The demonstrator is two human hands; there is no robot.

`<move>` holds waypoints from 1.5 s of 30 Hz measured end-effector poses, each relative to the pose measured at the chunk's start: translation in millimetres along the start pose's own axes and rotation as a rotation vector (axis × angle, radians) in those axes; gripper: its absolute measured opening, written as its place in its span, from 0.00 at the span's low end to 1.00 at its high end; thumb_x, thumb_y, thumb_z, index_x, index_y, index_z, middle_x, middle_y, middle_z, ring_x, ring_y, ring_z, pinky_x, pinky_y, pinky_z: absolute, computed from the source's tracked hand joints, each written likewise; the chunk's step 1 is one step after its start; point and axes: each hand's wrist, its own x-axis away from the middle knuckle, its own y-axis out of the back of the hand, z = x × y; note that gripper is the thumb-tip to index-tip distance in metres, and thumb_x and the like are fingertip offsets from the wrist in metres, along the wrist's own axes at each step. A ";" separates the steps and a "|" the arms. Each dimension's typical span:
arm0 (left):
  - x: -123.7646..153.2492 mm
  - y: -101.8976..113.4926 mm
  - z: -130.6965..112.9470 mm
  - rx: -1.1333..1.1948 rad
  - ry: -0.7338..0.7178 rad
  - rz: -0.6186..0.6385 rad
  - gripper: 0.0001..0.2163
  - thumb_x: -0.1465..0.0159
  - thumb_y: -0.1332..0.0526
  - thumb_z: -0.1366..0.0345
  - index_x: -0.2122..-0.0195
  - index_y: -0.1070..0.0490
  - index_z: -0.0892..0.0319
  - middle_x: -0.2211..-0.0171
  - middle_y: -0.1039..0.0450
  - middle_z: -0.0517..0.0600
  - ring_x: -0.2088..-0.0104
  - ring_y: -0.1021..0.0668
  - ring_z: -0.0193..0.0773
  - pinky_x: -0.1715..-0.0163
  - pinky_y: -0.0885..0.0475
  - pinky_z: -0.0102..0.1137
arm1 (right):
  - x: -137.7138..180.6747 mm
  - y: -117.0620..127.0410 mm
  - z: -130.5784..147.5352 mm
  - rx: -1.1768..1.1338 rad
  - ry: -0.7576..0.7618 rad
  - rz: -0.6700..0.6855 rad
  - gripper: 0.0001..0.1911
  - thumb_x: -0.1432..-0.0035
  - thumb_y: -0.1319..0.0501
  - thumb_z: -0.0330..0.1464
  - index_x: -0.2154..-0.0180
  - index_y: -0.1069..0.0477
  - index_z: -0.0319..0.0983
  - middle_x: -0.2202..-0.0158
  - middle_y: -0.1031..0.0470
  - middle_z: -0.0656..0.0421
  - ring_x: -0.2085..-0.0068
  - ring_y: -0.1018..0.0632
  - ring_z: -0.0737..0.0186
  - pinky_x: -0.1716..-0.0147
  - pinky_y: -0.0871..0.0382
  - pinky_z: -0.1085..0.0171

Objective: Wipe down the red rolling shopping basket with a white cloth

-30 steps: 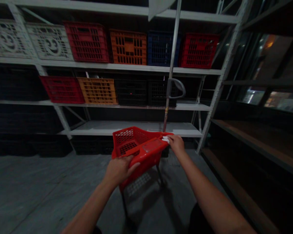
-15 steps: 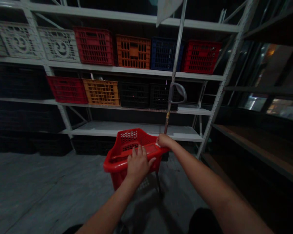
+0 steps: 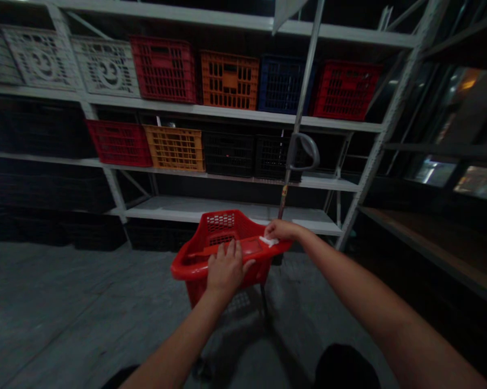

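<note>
A red plastic shopping cart [image 3: 182,270] stands in front of me, its basket open at the top. My left hand [image 3: 226,268] lies flat on the cart's near handle bar, fingers stretched forward and thumb apart. At the right end of the same bar, my right hand [image 3: 283,229] is closed on a small crumpled white cloth [image 3: 269,241], which may be a tissue, and presses it to the red surface. Rising from the cart's right side behind that hand is a metal pole [image 3: 304,92] with a grey loop handle [image 3: 306,152].
White metal shelving [image 3: 211,109] spans the back, bearing plastic crates such as an orange crate [image 3: 229,81], a blue crate [image 3: 284,84] and a yellow crate [image 3: 174,148]. A dark rack with a wooden shelf [image 3: 425,243] stands at the right. Grey concrete floor [image 3: 77,302] lies below.
My right hand has shifted slightly on the bar, and more of the white cloth shows beneath it. My left hand keeps its place on the bar. The view has moved a little.
</note>
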 end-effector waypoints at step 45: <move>-1.5 -6.0 22.2 0.005 -0.119 -0.059 0.26 0.40 0.57 0.50 0.46 0.41 0.59 0.46 0.38 0.54 0.48 0.36 0.51 0.58 0.36 0.44 | 70.6 -126.6 10.6 -0.018 0.494 -0.910 0.12 0.43 0.50 0.26 0.66 0.29 0.41 0.56 0.28 0.56 0.53 0.30 0.62 0.51 0.39 0.58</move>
